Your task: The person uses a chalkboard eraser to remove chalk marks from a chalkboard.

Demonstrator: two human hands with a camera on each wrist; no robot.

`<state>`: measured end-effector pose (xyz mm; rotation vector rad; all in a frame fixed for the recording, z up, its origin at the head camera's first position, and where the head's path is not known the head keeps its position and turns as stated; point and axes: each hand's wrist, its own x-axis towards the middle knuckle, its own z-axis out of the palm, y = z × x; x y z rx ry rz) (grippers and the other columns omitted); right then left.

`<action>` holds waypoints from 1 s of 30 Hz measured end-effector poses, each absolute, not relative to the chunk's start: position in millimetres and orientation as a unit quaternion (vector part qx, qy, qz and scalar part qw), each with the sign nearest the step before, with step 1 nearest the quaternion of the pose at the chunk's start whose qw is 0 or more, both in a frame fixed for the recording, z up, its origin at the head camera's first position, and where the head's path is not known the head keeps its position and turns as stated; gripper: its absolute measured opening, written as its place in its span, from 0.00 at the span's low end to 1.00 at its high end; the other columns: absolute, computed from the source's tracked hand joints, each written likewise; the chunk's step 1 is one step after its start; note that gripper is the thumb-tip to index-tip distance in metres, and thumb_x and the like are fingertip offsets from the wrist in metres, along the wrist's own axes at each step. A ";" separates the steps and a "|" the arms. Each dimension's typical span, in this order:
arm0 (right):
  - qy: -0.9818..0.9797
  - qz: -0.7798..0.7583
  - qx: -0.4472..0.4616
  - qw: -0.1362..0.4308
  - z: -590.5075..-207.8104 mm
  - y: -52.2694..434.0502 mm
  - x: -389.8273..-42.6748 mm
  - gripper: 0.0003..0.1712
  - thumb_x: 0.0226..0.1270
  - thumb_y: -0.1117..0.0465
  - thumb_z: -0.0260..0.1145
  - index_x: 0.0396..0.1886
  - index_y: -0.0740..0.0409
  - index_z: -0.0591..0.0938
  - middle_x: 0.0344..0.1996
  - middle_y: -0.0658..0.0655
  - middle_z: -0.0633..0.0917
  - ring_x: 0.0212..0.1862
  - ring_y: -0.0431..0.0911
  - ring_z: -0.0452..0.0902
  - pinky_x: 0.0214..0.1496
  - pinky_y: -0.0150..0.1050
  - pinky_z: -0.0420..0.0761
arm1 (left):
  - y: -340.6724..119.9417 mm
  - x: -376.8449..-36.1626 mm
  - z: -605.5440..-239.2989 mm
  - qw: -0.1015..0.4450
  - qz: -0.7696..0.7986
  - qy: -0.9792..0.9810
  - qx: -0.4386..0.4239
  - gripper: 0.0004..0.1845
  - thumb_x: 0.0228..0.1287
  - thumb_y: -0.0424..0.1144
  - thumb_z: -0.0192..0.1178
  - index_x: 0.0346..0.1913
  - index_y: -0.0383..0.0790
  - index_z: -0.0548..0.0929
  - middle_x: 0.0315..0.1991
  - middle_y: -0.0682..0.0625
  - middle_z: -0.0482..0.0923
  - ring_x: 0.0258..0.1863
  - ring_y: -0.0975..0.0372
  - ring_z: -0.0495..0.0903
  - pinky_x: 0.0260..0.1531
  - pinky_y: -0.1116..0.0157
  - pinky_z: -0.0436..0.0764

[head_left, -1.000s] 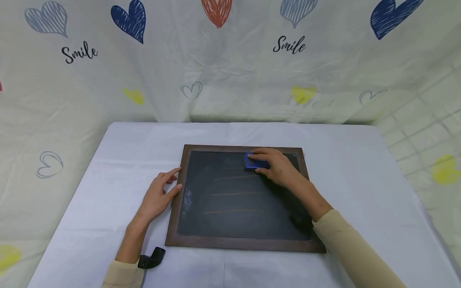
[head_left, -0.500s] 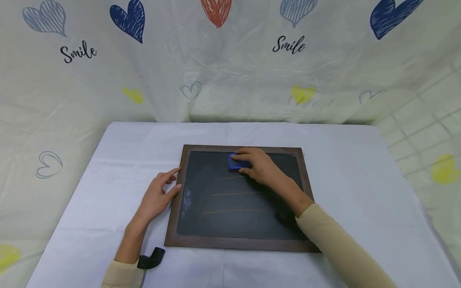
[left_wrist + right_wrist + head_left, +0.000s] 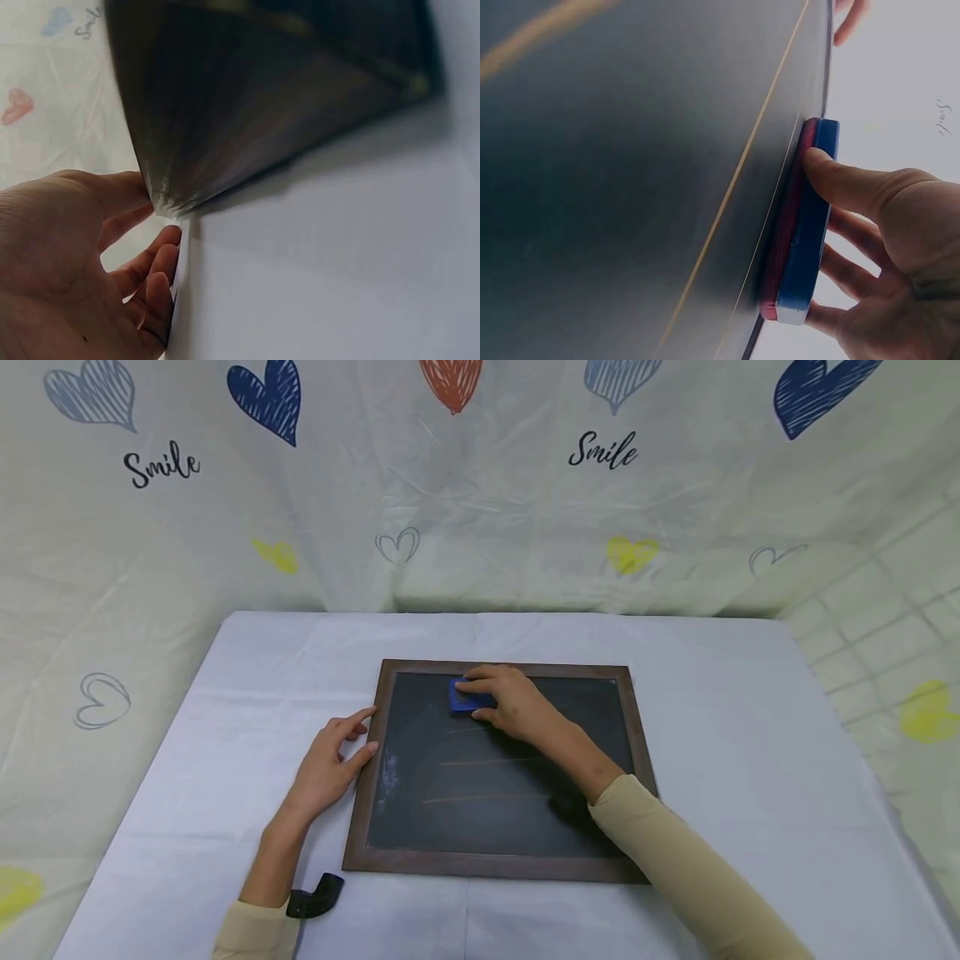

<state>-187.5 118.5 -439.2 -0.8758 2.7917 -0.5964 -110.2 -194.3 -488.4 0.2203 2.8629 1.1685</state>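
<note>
A wood-framed chalkboard (image 3: 420, 777) lies flat on the table, with faint orange chalk lines (image 3: 487, 762) across it. My right hand (image 3: 510, 706) grips a blue eraser (image 3: 462, 698) and presses it on the board's upper middle; the right wrist view shows the eraser (image 3: 802, 247) with its red felt side on the slate (image 3: 630, 187), thumb and fingers around it. My left hand (image 3: 330, 764) rests on the table with fingers straight, its thumb and fingertips touching the board's left frame edge (image 3: 161, 202).
A white cloth covers the table (image 3: 712, 710). A small black object (image 3: 315, 897) lies by my left sleeve near the front edge. A heart-printed curtain (image 3: 480, 485) hangs behind the table. White chalk smudges (image 3: 388, 772) mark the board's left side.
My right hand has slid the eraser leftward along the top of the board. The left hand has stayed put on the frame's left edge.
</note>
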 end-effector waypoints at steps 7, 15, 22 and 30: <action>0.933 -0.195 -0.290 0.084 -438.4 109.0 -188.0 0.31 0.70 0.57 0.73 0.72 0.48 0.79 0.72 0.56 0.76 0.75 0.56 0.71 0.76 0.55 0.70 | -197.7 -108.7 -486.8 0.021 0.379 0.922 0.074 0.30 0.75 0.40 0.63 0.76 0.44 0.71 0.57 0.38 0.78 0.57 0.48 0.76 0.46 0.58 0.73; 0.936 -0.203 -0.271 0.100 -435.4 111.5 -188.1 0.32 0.70 0.57 0.73 0.72 0.46 0.78 0.73 0.56 0.76 0.76 0.56 0.70 0.77 0.56 0.69 | -196.0 -112.0 -485.8 0.022 0.392 0.916 0.087 0.30 0.75 0.39 0.63 0.77 0.44 0.71 0.57 0.38 0.79 0.57 0.47 0.76 0.46 0.58 0.72; 0.932 -0.213 -0.269 0.114 -435.6 116.9 -187.7 0.32 0.71 0.56 0.72 0.73 0.45 0.77 0.74 0.55 0.74 0.77 0.56 0.68 0.77 0.54 0.70 | -193.9 -111.5 -486.0 0.029 0.385 0.918 0.092 0.29 0.77 0.39 0.61 0.77 0.44 0.71 0.58 0.37 0.79 0.58 0.45 0.76 0.48 0.56 0.72; 0.928 -0.221 -0.276 0.115 -435.6 122.5 -188.9 0.32 0.71 0.56 0.72 0.73 0.46 0.77 0.74 0.56 0.75 0.77 0.56 0.68 0.76 0.54 0.71 | -192.2 -111.0 -485.6 0.039 0.374 0.924 0.076 0.30 0.76 0.38 0.61 0.78 0.47 0.70 0.60 0.38 0.78 0.61 0.45 0.76 0.50 0.53 0.74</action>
